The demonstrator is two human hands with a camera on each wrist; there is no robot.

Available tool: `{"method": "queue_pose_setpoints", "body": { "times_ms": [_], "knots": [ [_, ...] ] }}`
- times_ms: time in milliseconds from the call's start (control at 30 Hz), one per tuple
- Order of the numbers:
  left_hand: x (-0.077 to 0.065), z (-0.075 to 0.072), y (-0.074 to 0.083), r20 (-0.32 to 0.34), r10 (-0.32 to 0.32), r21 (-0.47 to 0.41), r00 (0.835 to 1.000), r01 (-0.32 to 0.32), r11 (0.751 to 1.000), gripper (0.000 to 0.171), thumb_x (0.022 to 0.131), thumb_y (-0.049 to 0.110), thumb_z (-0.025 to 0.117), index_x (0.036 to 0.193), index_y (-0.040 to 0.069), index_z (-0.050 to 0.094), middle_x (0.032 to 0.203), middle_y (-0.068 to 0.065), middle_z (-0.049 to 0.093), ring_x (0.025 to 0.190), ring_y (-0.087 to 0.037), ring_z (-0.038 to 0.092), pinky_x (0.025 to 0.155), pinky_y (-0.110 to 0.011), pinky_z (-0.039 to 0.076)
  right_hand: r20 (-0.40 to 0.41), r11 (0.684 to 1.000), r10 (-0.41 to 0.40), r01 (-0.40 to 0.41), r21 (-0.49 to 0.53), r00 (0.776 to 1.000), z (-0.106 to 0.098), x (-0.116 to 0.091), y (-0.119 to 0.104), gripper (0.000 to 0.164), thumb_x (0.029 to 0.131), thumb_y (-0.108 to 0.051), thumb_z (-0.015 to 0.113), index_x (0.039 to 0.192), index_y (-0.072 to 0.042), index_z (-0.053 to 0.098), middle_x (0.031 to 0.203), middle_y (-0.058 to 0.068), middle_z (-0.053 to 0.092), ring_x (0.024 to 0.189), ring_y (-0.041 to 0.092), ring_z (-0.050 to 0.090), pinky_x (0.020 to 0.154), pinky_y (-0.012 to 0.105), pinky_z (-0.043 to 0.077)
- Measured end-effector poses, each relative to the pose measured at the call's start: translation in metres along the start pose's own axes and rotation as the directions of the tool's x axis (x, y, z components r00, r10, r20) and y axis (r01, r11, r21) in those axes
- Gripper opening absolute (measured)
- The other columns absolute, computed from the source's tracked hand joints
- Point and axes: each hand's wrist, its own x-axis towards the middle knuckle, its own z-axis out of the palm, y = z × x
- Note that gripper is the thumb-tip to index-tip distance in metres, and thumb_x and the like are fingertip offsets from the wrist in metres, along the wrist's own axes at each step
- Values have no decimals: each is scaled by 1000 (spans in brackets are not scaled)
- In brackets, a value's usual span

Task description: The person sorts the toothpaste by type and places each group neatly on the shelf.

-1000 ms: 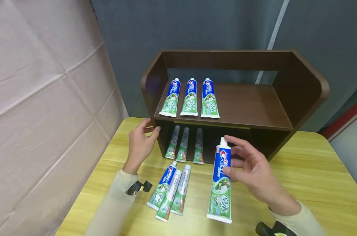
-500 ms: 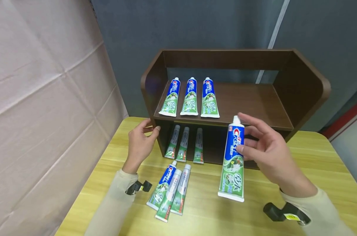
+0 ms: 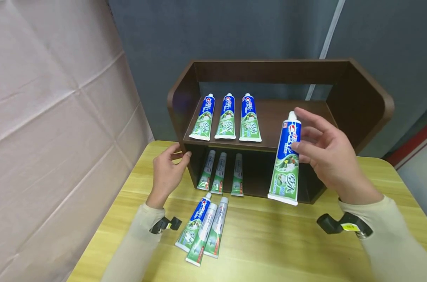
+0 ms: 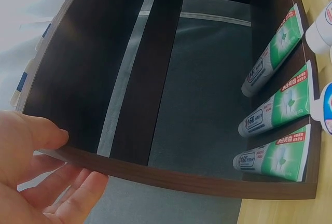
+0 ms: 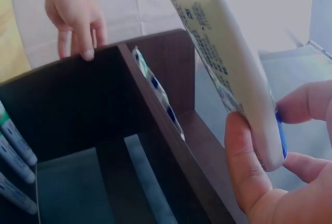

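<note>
My right hand (image 3: pixel 331 156) holds a blue-and-green toothpaste tube (image 3: pixel 285 164), cap up, in front of the upper shelf's right half. Its plain pale back (image 5: pixel 233 53) shows in the right wrist view. My left hand (image 3: pixel 169 172) grips the front edge of the left side panel of a dark brown two-tier shelf (image 3: pixel 305 67), thumb on the inner face and fingers outside. Three blue-and-green tubes (image 3: pixel 227 117) lie side by side on the upper tier's left half. Below them, three silver-and-green toothpaste tubes (image 3: pixel 218 172) lie on the lower tier.
On the yellow wood-grain table (image 3: pixel 255 243), one blue-and-green tube (image 3: pixel 195 223) and two silver-and-green tubes (image 3: pixel 216 229) lie in an overlapping pile before the shelf. A pale draped cloth (image 3: pixel 58 137) hangs at left, with a grey partition (image 3: pixel 252 31) behind.
My right hand has raised the blue-and-green tube from over the table, up and to the right, to the front of the upper tier. The left hand has stayed on the side panel.
</note>
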Motion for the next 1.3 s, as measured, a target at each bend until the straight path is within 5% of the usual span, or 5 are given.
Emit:
{"method": "queue_pose_setpoints", "body": {
  "times_ms": [367, 633, 767, 900, 1300],
  "knots": [
    [0, 0, 0, -2, 1, 8, 1000, -1, 1000, 32, 98, 22, 76, 128, 12, 76, 122, -14, 78, 101, -32, 80, 78, -48, 67, -121, 995, 69, -78, -69, 990, -5, 38, -15, 58, 101, -13, 71, 155, -29, 54, 136, 7, 55, 121, 28, 53, 81, 23, 63],
    [1, 1, 2, 8, 1, 4, 1000, -1, 1000, 31, 97, 20, 77, 128, 12, 76, 121, -12, 79, 102, -33, 79, 78, -49, 67, -178, 986, 151, -160, -38, 972, -16, 71, -14, 57, 103, -19, 69, 155, -34, 53, 157, 8, 43, 131, 27, 49, 83, 20, 63],
    [1, 2, 2, 7, 4, 6, 1000, -4, 1000, 32, 97, 21, 77, 128, 12, 75, 121, -12, 79, 101, -32, 79, 78, -48, 67, -194, 978, 201, -209, -25, 960, -20, 81, -16, 55, 103, -22, 68, 154, -37, 54, 167, 5, 36, 136, 28, 46, 105, 32, 59],
    [1, 2, 1, 5, 5, 9, 1000, -6, 1000, 33, 98, 22, 77, 129, 10, 75, 122, -14, 78, 102, -33, 79, 78, -48, 67, -192, 965, 242, -257, -57, 951, -20, 91, -18, 56, 103, -28, 69, 154, -42, 52, 173, -3, 27, 145, 31, 42, 123, 49, 41],
    [-1, 1, 0, 3, -18, 23, 1000, 18, 1000, 33, 98, 23, 76, 129, 12, 75, 123, -13, 78, 102, -32, 79, 77, -48, 67, -144, 918, 311, -336, -211, 939, -16, 114, -19, 57, 107, -24, 60, 159, -44, 44, 174, 4, 26, 142, 31, 46, 125, 49, 41]
  ]
}}
